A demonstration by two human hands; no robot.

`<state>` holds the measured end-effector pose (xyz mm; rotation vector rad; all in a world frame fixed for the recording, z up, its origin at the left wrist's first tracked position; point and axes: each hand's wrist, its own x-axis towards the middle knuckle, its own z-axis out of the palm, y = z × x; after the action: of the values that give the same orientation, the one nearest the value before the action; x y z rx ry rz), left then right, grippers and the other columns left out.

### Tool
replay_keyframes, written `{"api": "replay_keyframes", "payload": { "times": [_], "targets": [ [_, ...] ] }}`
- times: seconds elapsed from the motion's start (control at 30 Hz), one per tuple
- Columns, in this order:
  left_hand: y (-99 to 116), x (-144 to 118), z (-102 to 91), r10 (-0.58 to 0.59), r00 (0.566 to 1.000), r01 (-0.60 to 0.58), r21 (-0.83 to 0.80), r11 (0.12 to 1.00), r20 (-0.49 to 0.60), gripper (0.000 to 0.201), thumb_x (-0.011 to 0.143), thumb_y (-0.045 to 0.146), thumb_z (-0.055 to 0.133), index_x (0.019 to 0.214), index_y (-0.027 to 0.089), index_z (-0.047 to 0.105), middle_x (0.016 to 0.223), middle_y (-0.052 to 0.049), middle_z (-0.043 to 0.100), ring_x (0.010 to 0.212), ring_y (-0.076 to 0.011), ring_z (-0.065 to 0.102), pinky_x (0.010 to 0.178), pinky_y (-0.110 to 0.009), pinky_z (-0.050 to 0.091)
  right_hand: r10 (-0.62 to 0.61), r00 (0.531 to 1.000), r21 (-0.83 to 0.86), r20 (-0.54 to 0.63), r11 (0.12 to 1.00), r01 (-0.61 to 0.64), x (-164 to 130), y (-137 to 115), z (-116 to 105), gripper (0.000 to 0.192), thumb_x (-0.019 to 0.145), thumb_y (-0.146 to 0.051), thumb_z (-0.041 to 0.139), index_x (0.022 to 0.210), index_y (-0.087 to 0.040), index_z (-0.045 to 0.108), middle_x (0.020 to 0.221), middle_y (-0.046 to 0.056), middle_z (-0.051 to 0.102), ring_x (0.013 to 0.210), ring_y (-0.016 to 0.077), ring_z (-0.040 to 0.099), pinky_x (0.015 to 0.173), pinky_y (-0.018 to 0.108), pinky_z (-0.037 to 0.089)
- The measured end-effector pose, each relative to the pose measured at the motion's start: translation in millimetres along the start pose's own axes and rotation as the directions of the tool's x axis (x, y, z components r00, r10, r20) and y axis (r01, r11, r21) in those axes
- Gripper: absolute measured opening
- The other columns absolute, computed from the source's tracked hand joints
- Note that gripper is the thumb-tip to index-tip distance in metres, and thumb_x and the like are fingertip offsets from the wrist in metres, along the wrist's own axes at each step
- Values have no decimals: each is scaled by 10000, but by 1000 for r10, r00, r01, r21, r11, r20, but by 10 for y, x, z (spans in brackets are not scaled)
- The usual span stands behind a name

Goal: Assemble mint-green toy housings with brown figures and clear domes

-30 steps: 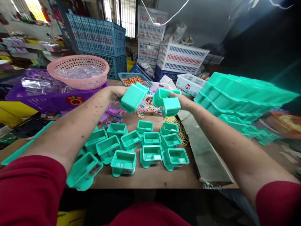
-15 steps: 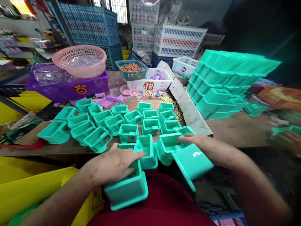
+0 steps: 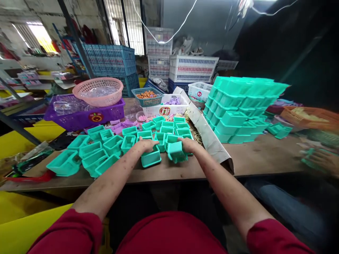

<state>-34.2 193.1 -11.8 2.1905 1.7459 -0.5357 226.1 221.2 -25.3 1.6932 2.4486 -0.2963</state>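
Observation:
Both arms reach out over the workbench. My left hand (image 3: 145, 145) grips a turquoise plastic box (image 3: 151, 159), with fingers over its far side and partly hidden. On the right, my right hand (image 3: 189, 145) is closed on another turquoise box (image 3: 176, 151), which is tilted with a flat face toward me. Between the hands stands an upright open box (image 3: 160, 140), touching or nearly touching the held ones. Several more open-topped boxes (image 3: 113, 144) crowd the bench to the left and behind.
A tall stack of turquoise boxes (image 3: 238, 106) stands right of a white cardboard strip (image 3: 212, 137). Behind are a purple basket (image 3: 87, 118), a pink basket (image 3: 97, 93), a teal basket (image 3: 148, 100) and a white basket (image 3: 156, 111). Another person's blurred hand (image 3: 323, 158) is at far right.
Both hands have moved forward from the bench's front edge, carrying and pushing turquoise boxes in among the others. The view has tilted up.

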Motion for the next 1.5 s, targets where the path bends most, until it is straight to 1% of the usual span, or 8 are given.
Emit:
{"api": "replay_keyframes", "payload": {
  "times": [0.13,0.33,0.57,0.73,0.9,1.1,1.33,1.5],
  "targets": [
    [-107,130,-57,16,1000,-16,16,1000,1,745,949,132,600,1641,394,514,1639,-155,597,1489,-415,582,1227,-836,284,38,999,29,21,999,-39,107,17,2,454,1067,-400,732,1469,-215,632,1428,118,683,1206,287,721,1020,505,638],
    [-87,-74,209,67,997,-67,26,997,-35,753,957,101,562,1595,502,564,1533,-134,661,1356,-395,685,1234,-831,282,61,998,102,-21,993,-59,-149,101,203,386,1078,-318,663,1455,-235,661,1317,124,702,1033,253,753,916,427,629],
    [-328,-378,408,38,968,-65,-103,992,-250,802,1064,335,585,1775,406,220,1565,-177,606,1488,-434,546,1222,-880,226,87,968,243,-235,970,-28,-397,193,376,515,979,-136,621,1444,-341,706,1567,102,573,1277,305,707,1003,389,587],
    [-524,-936,882,-21,784,-173,-251,952,-621,596,1079,573,582,1609,314,495,1570,-115,603,1479,-372,538,1237,-614,444,116,873,411,-475,906,104,-694,253,563,292,1053,-319,565,1297,-262,717,1374,120,699,1229,306,719,1014,419,593],
    [-433,-1133,1236,71,850,-234,-253,939,-522,365,1049,409,638,1394,291,661,1505,-117,596,1387,-346,595,1156,-545,521,156,869,563,-469,811,158,-791,279,814,270,994,-278,568,1241,-260,675,1029,59,809,820,247,778,771,347,585],
    [-313,-1186,1080,132,829,-331,-288,899,-544,245,1120,433,517,1167,245,667,1288,-95,680,1207,-289,637,1071,-458,535,149,893,617,-424,770,164,-794,255,792,278,1005,-437,604,1146,-255,760,897,38,814,809,246,766,748,334,565],
    [-72,-1261,1077,43,773,-181,-155,971,-632,361,1093,570,557,985,254,692,1068,-78,780,1119,-331,655,1061,-556,435,258,899,667,-355,743,50,-913,177,864,300,973,-476,666,1125,-258,805,824,26,826,743,235,768,700,324,549],
    [231,-935,770,-118,852,7,-215,976,-510,425,1055,596,567,939,233,752,925,-105,782,979,-352,733,941,-498,527,294,894,701,-339,713,31,-795,77,973,266,942,-410,703,1124,-237,792,883,32,842,826,243,794,795,332,599]
  ]
}}
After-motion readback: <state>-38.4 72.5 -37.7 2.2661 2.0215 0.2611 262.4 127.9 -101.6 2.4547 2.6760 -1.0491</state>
